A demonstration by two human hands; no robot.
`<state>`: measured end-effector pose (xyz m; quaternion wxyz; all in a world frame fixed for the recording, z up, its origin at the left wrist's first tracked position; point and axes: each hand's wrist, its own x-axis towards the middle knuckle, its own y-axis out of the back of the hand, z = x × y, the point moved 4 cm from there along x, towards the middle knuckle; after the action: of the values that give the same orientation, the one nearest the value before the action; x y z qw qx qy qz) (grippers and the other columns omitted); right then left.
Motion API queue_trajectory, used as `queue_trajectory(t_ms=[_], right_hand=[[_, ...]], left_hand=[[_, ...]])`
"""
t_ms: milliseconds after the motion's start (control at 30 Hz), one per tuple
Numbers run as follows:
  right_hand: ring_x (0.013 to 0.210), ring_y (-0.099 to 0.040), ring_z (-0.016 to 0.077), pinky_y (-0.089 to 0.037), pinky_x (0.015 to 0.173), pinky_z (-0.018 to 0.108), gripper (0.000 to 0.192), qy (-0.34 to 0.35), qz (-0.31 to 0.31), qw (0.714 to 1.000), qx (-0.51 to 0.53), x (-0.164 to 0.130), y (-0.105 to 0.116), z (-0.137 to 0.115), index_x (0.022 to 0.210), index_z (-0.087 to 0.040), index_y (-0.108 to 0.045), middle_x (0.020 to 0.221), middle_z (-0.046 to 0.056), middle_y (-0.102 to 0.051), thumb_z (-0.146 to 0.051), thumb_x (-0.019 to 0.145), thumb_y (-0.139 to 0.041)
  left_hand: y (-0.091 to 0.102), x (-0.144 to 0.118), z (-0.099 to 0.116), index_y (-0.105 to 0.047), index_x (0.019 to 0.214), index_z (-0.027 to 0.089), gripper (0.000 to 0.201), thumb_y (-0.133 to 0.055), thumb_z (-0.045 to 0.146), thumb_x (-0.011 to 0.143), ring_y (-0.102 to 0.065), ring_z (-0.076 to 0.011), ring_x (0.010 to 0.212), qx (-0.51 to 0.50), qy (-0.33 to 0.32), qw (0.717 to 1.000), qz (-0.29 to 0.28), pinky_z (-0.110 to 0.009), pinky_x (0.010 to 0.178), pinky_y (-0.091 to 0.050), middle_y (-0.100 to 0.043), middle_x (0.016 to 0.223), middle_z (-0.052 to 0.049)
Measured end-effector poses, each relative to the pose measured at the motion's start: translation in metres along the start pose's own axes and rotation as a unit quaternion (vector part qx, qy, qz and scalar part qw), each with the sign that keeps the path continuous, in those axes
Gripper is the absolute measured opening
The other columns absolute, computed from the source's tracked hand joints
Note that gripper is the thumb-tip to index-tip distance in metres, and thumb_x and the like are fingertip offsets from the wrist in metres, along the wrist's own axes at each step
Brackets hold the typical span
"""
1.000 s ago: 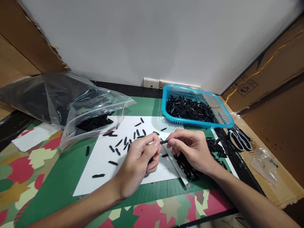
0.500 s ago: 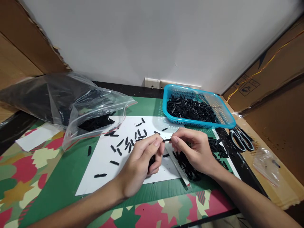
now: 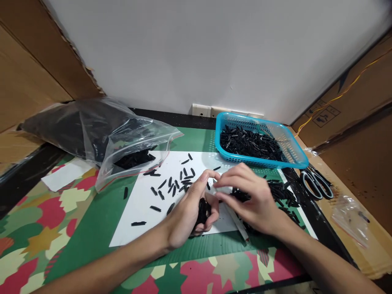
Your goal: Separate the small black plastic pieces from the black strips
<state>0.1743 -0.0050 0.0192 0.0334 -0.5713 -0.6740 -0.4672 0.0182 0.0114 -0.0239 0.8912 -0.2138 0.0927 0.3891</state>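
Note:
My left hand (image 3: 191,206) is curled round a clump of small black strips (image 3: 202,211), which shows between the palm and the fingers. Its thumb and forefinger point toward my right hand (image 3: 252,198). The right thumb and fingers are parted, close to the left fingertips, and I see nothing between them. Below both hands lies a sheet of white paper (image 3: 125,234) with loose black strips (image 3: 173,187) scattered on its left part. A heap of black strips (image 3: 280,192) lies beside and partly behind my right hand. A thin whitish stick-like piece (image 3: 240,228) slants under that hand.
A blue plastic basket (image 3: 263,165) holding many black pieces stands at the back right. On the left, a clear zip bag (image 3: 104,130) of black strips lies with its mouth toward the paper. Scissors (image 3: 315,183) and a small plastic bag (image 3: 350,220) rest at the right.
Half a second ago both hands pinched one black strip between them. Now the right fingers have parted, the strip no longer shows there, and the clump in my left hand is more visible.

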Motion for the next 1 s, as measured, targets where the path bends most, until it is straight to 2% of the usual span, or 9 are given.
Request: queue_trajectory(t_ms=[67, 200, 333, 467, 567, 733, 1000], right_hand=[[0.093, -0.064, 0.0207, -0.052, 0.083, 0.036, 0.012, 0.015, -0.026, 0.999, 0.035, -0.003, -0.016, -0.008, 0.11, -0.017, -0.072, 0.102, 0.007, -0.076, -0.015, 0.098, -0.073], [0.088, -0.063, 0.0204, -0.051, 0.079, 0.036, 0.009, 0.021, 0.003, 0.999, 0.039, -0.007, -0.025, -0.008, 0.106, -0.016, -0.072, 0.1, 0.008, -0.075, -0.011, 0.099, -0.07], [0.087, -0.065, 0.0202, -0.051, 0.078, 0.036, 0.009, 0.003, 0.024, 0.999, 0.041, -0.006, -0.016, -0.004, 0.103, -0.017, -0.072, 0.095, 0.007, -0.074, -0.01, 0.098, -0.069], [0.086, -0.066, 0.0194, -0.052, 0.079, 0.036, 0.01, -0.063, 0.086, 0.992, 0.067, -0.004, 0.0, 0.006, 0.1, -0.02, -0.073, 0.092, 0.004, -0.075, -0.011, 0.096, -0.072], [0.082, -0.064, 0.0181, -0.05, 0.073, 0.033, 0.008, -0.112, 0.112, 0.982, 0.098, -0.005, 0.006, 0.017, 0.097, -0.022, -0.075, 0.089, 0.002, -0.074, -0.015, 0.095, -0.076], [0.073, -0.061, 0.0147, -0.048, 0.066, 0.03, 0.003, -0.153, 0.076, 0.978, 0.122, -0.006, 0.005, 0.025, 0.093, -0.021, -0.075, 0.085, 0.0, -0.071, -0.019, 0.094, -0.077], [0.074, -0.062, 0.0158, -0.05, 0.067, 0.03, 0.004, -0.147, 0.068, 0.976, 0.146, -0.006, 0.005, 0.022, 0.092, -0.02, -0.075, 0.085, 0.002, -0.071, -0.022, 0.095, -0.077]], left_hand=[[-0.001, -0.002, 0.0, -0.044, 0.134, 0.031, 0.061, -0.021, 0.078, 0.101, -0.035, -0.0117, 0.043, 0.021, 0.005, 1.0, 0.009, -0.016, 0.041, -0.027, -0.05, 0.053, 0.007], [-0.002, -0.004, 0.002, -0.046, 0.134, 0.031, 0.061, -0.023, 0.077, 0.101, -0.037, -0.0123, 0.047, 0.035, 0.005, 0.999, 0.016, -0.017, 0.044, -0.028, -0.047, 0.053, 0.007], [0.0, -0.002, 0.001, -0.048, 0.126, 0.031, 0.047, -0.033, 0.07, 0.104, -0.03, -0.0097, 0.043, -0.016, -0.009, 0.999, 0.026, -0.017, 0.042, -0.026, -0.043, 0.053, 0.01], [0.002, 0.0, 0.002, -0.052, 0.106, 0.027, 0.036, -0.044, 0.062, 0.105, -0.028, -0.0076, 0.039, -0.044, -0.032, 0.998, 0.043, -0.016, 0.038, -0.019, -0.043, 0.052, 0.01], [0.001, 0.0, 0.004, -0.052, 0.094, 0.024, 0.035, -0.046, 0.056, 0.106, -0.026, -0.0063, 0.039, -0.04, -0.043, 0.998, 0.027, -0.016, 0.038, -0.018, -0.043, 0.052, 0.009], [0.0, -0.002, 0.006, -0.048, 0.087, 0.023, 0.033, -0.049, 0.049, 0.108, -0.022, -0.0048, 0.042, -0.039, -0.069, 0.997, 0.008, -0.015, 0.041, -0.019, -0.042, 0.052, 0.01], [-0.002, -0.002, 0.008, -0.046, 0.084, 0.023, 0.035, -0.053, 0.049, 0.107, -0.023, -0.0046, 0.043, -0.031, -0.085, 0.996, 0.025, -0.014, 0.041, -0.019, -0.041, 0.052, 0.01]])
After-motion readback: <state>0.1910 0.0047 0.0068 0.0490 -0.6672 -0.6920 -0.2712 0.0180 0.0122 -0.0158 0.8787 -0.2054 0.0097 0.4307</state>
